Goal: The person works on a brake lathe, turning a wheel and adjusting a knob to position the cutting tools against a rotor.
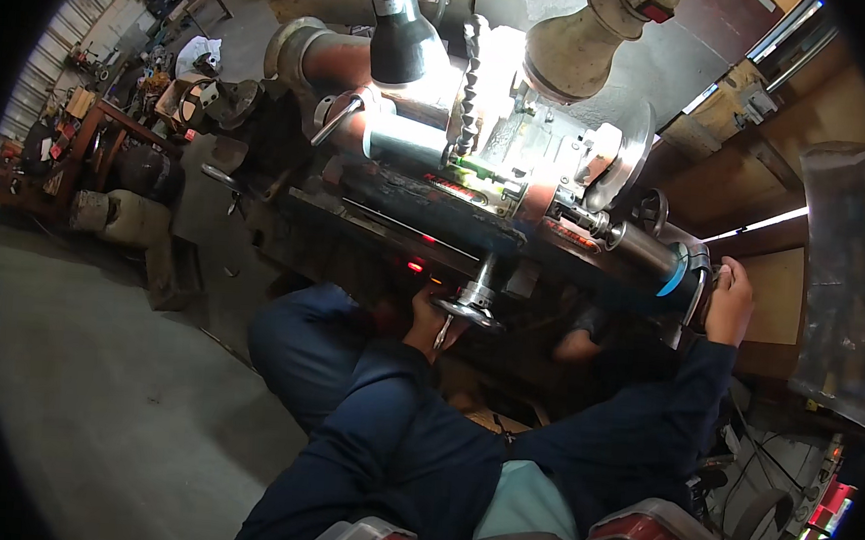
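At the machine's front edge, the metal handwheel looks rigid, probably slick, best held by rim or handle; its shaft points toward the person. The left hand meets it, the right hand is beside the machine's right-end bent rod; I cannot tell how tightly either closes.

On your left, bare grey floor sweeps back toward a corrugated wall, with clutter heaped near it. Over to your right, brown wooden panels rise, a bright slit of light cutting between them, while ahead of you a black lamp throws hard white glare.
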{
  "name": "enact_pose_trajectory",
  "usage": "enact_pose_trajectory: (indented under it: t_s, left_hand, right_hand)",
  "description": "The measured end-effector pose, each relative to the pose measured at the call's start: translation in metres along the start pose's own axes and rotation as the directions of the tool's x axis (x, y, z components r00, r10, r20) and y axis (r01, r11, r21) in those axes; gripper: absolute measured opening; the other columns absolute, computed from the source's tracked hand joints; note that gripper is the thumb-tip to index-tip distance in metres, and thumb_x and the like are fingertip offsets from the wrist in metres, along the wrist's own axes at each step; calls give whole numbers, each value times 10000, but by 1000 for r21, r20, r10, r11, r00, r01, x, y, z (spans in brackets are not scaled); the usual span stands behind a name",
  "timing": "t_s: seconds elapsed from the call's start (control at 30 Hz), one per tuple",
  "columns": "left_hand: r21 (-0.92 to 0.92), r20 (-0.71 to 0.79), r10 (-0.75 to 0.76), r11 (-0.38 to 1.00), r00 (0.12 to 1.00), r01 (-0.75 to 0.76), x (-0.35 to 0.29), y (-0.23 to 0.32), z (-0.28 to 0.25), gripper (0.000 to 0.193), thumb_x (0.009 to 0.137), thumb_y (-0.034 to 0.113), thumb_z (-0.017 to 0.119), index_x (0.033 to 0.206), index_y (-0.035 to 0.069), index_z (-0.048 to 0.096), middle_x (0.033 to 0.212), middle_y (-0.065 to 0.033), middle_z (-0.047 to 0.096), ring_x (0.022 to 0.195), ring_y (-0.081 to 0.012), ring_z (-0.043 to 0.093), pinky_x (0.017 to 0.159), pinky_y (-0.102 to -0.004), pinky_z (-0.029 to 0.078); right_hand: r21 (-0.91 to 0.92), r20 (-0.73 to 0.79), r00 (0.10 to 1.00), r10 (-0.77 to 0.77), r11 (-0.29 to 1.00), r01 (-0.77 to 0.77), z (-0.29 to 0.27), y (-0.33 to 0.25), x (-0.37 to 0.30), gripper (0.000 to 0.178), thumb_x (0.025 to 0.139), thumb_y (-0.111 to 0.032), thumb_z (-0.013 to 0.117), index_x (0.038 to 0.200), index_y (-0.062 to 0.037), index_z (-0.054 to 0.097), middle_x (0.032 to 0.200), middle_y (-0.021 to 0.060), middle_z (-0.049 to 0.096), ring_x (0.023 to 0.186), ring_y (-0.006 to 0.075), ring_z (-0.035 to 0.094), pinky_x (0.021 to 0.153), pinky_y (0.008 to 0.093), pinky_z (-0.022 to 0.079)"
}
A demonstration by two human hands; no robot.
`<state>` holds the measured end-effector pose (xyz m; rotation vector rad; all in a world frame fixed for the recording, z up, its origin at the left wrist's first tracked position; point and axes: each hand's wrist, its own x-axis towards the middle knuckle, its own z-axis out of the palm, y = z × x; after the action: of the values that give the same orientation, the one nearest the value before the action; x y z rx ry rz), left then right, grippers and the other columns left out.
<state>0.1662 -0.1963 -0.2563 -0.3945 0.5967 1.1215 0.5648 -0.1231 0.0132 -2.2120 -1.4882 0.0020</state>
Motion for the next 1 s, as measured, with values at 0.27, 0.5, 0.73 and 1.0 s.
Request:
enact_pose_trajectory:
  t_s: [0.27, 0.5, 0.73, 1.0]
  left_hand:
    - [830, 109, 411, 464, 905, -310, -89, 27, 88, 454, 778, 229, 626, 1201, 76, 564, 1083, -109, 612, 1031, -291, 573, 903, -382, 448]
    - [858, 452, 510, -473, 732, -201, -94, -7, 88, 604, 668, 33, 650, 1249, 7, 489, 1189, -254, 535, 1129, -432, 514, 943, -459, 443]
    - [891, 328, 401, -431, 855, -140, -90, 7, 97, 502, 714, 32, 615, 1212, 12, 561, 1098, -256, 628, 1051, -440, 581, 909, -466, 474]
    - [982, -4, 142, 188, 990, -23, -89, 31, 95, 528, 777, -88, 527, 1301, -20, 537, 1147, -132, 652, 1013, -206, 635, 873, -317, 518]
  right_hand:
    - [61, -305, 944, -128, 986, 153, 17, 9, -30, 277, 989, -189, 472, 1173, -61, 634, 1083, 184, 670, 997, 339, 651, 845, 387, 501]
    - [156, -555, 829, -75, 969, 192, 40, -3, -46, 323, 1012, -227, 449, 1206, -21, 603, 1116, 188, 660, 988, 337, 650, 865, 403, 503]
    - [61, -736, 663, -135, 963, 263, 73, 36, -52, 391, 1034, -307, 407, 1254, -17, 549, 1182, 219, 596, 1089, 377, 593, 899, 432, 489]
    - [127, -520, 846, -118, 969, 213, 31, 1, -41, 306, 1005, -192, 449, 1224, -29, 586, 1162, 184, 636, 1037, 338, 635, 866, 393, 499]
